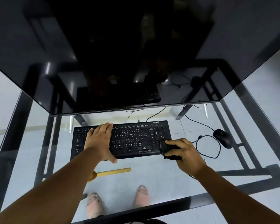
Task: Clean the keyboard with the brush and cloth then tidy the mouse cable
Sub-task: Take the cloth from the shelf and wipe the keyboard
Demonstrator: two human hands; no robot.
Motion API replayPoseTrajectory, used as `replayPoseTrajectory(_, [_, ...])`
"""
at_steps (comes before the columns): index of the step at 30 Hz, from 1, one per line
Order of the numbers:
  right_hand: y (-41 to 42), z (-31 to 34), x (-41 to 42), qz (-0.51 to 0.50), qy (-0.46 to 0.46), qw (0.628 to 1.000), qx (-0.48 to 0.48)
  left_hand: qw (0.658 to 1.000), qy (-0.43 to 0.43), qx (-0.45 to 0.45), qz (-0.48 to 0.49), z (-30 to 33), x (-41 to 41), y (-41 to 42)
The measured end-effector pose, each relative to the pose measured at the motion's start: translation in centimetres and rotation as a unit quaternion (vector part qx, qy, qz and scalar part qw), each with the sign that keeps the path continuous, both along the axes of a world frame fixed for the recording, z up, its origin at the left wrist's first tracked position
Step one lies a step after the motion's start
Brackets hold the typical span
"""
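Now | left hand [99, 139] flat on keyboard [132, 139] | right hand [187, 155] grip holds cloth [169, 149] | brush [111, 172] half-hidden

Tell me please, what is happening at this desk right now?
A person is wiping a black keyboard on a glass desk. The left hand lies flat on the keys, holding it steady. The right hand presses a dark cloth on its right end. The brush lies in front, unused. The mouse cable is loosely looped.

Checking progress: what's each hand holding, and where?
Right hand grips the dark cloth, bunched under its fingers, on the keyboard's right end. Left hand holds nothing; it lies flat on the keys.
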State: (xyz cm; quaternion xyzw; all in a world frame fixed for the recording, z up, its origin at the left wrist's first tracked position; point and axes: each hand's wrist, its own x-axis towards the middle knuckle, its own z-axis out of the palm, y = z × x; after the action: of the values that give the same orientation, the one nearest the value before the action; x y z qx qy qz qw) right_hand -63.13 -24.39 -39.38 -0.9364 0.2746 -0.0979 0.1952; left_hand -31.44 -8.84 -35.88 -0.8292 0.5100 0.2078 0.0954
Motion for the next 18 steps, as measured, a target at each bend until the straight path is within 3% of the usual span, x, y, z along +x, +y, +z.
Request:
replayPoseTrajectory(8, [0.9, -0.3, 1.7, 0.058, -0.010, 0.998, 0.010, 1.000, 0.005, -0.002, 0.008, 0.4, -0.1, -0.1])
replayPoseTrajectory(12, [-0.8, -0.7, 0.0, -0.077, -0.071, 0.994, 0.029, 1.000, 0.008, -0.004, 0.012, 0.5, -0.2, -0.1])
replayPoseTrajectory(15, [-1.8, -1.0, 2.1, -0.205, -0.103, 0.971, 0.061, 1.000, 0.010, -0.005, 0.014, 0.5, -0.3, -0.1])
replayPoseTrajectory(18, [-2.2, -0.6, 6.0, -0.254, -0.099, 0.959, 0.074, 1.000, 0.010, -0.009, 0.016, 0.5, -0.2, -0.1])
